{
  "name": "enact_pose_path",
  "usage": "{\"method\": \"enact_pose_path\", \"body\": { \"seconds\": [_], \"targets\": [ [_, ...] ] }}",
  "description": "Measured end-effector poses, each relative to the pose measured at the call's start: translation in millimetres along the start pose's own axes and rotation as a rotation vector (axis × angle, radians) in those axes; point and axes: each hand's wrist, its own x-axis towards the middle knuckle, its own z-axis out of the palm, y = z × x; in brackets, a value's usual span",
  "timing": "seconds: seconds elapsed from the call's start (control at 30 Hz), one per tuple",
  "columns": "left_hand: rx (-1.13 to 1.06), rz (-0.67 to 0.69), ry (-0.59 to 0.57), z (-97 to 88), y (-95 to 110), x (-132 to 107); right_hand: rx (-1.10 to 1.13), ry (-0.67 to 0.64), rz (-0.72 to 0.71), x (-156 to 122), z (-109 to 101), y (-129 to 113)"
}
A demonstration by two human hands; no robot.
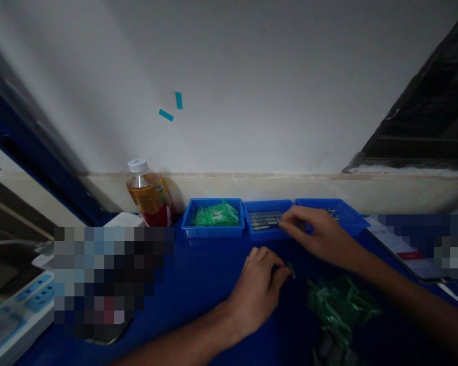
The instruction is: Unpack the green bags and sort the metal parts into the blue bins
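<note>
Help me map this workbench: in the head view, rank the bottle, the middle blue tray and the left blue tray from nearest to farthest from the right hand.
1. Middle blue tray: beside the right hand, holding metal rods.
2. Left blue tray: just left of the middle one, holding green packets.
3. Bottle: standing left of both trays.

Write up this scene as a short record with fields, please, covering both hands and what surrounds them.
Left hand: pinching a small metallic part over the blue tabletop
Right hand: fingertips at the metal rods in the middle bin; grip on a rod unclear
Left bin: green plastic packets
Right bin: small pieces, partly hidden by the right hand
Tabletop pile: green packets
Back left: drink bottle, white cap
Wall: two teal strips
</note>
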Motion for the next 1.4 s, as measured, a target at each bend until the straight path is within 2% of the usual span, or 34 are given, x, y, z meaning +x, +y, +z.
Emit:
{"method": "enact_pose_path", "body": {
  "seconds": [0.07,0.13,0.2,0.27,0.4,0.53,0.67,0.83,0.93,1.07,1.17,1.27,1.4],
  "targets": [
    [-0.02,0.016,-0.005,-1.7,0,1,0.003,0.119,-0.05,-39,13,-9],
    [-0.039,0.055,-0.027,-3.5,0,1,-0.005,0.138,-0.084,-71,29,-15],
    [-0.053,0.106,-0.058,-4.8,1,1,-0.007,0.165,-0.091,-91,42,-18],
    [-0.049,0.149,-0.091,-5.3,2,1,0.002,0.209,-0.094,-99,49,-19],
    [-0.044,0.188,-0.126,-4.9,2,1,0.013,0.265,-0.096,-98,48,-21],
    [-0.106,0.157,-0.023,-3.2,0,-4,0.05,0.303,0.028,-98,45,-23],
    [-0.083,0.262,0.026,-1.2,0,-9,0.156,0.265,0.193,-99,45,-27],
    [0.01,0.306,0.038,-0.3,2,-10,0.218,0.214,0.244,-97,44,-32],
    [0.03,0.303,0.048,-0.9,4,-9,0.153,0.236,0.211,-99,44,-30],
    [-0.003,0.311,0.037,-2.9,5,-8,-0.026,0.335,-0.007,-105,47,-22],
    [-0.026,0.33,-0.006,-4.3,6,-8,-0.08,0.316,-0.134,-108,50,-19],
    [-0.002,0.322,-0.051,-4.9,6,-8,-0.092,0.33,-0.161,-109,52,-20],
    [0.099,0.221,-0.054,-3.4,5,-7,-0.153,0.344,-0.17,-107,44,-20]
  ]
}}
